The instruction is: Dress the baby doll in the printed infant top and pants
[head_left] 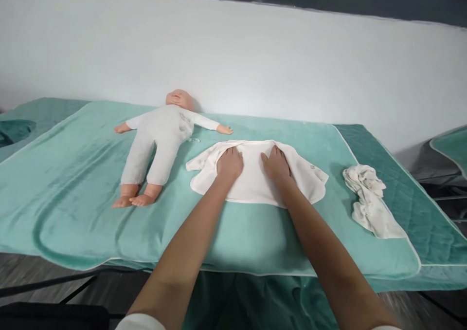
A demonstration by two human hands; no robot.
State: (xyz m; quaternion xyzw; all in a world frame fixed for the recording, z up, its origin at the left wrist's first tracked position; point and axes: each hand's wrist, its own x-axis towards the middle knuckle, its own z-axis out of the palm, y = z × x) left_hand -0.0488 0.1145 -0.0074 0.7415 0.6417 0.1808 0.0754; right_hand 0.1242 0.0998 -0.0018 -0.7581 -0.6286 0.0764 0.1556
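Observation:
A small white long-sleeved baby shirt (251,174) lies spread on the green cover, its sleeves out to both sides. My left hand (230,163) is on the left part of the shirt near its upper edge, fingers curled into the cloth. On the other side, my right hand (276,164) grips the fabric in the same way, thumb pointing inward. Plain white cloth shows between the two hands. The fingertips of both hands are partly hidden. Left of the shirt, a baby doll (160,135) in a white one-piece lies on its back, arms spread and feet bare.
A crumpled white patterned cloth (372,201) lies at the right on the green cover (83,174). A white wall (233,62) stands behind the bed. The cover's front edge hangs near me, with a dark frame (47,284) below left.

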